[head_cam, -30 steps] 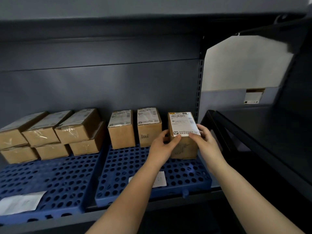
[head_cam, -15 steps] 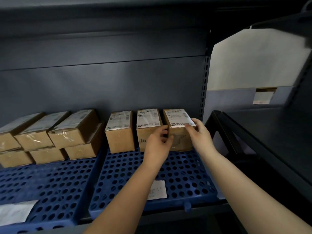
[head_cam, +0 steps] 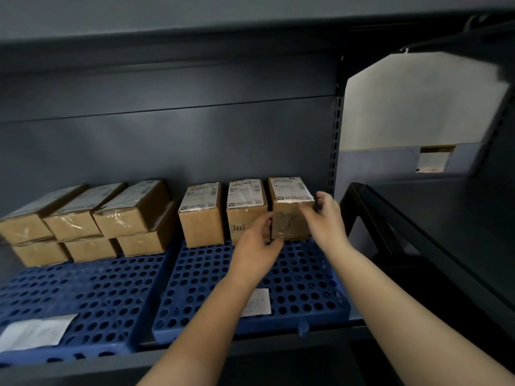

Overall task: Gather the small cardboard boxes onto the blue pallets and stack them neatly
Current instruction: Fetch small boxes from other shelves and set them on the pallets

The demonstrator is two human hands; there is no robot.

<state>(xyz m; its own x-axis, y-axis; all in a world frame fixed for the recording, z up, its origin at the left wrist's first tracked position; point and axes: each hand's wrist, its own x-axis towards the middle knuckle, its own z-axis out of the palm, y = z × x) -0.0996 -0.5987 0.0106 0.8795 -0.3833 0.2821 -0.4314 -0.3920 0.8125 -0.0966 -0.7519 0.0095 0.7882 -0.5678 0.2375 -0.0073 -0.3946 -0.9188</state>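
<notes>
Box [head_cam: 291, 208] pushed back into row; left hand [head_cam: 257, 245], right hand [head_cam: 326, 218] loosening

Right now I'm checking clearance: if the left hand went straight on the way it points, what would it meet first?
Probably the front of the rightmost box: the left hand reaches toward its lower left corner, right beside the middle box. Depth is unclear, so it may already be touching.

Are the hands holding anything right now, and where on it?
Cannot tell: left hand and right hand flank the rightmost brown cardboard box at its front corners, but motion blur hides any grip.
</notes>
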